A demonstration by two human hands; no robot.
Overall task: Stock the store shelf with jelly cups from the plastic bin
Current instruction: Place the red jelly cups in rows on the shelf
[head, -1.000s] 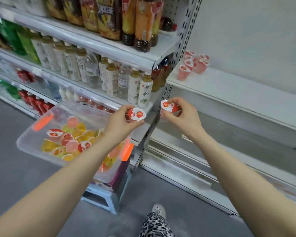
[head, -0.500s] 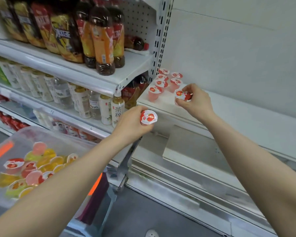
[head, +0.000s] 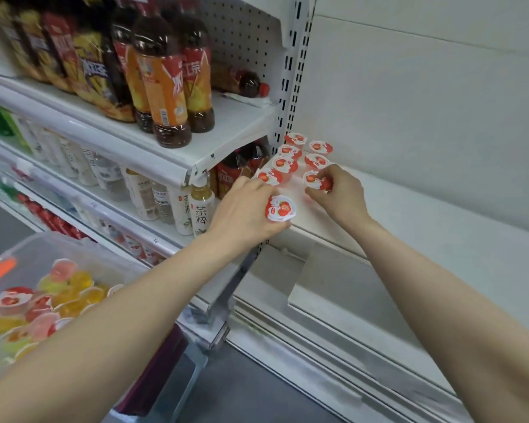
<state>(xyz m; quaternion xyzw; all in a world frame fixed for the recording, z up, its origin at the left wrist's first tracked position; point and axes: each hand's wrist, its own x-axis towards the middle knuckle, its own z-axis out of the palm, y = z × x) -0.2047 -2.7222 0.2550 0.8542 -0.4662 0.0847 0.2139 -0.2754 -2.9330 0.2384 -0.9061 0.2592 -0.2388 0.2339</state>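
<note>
Head view: my left hand (head: pixel 245 209) pinches one strawberry jelly cup (head: pixel 281 208) right at the front edge of the shelf (head: pixel 440 227), near its left corner. My right hand (head: pixel 341 195) grips a second cup (head: pixel 316 180) further in. Six more cups (head: pixel 284 164) stand in two rows at the left end. The plastic bin (head: pixel 43 248), lower left, holds mixed cups, too jumbled to count.
</note>
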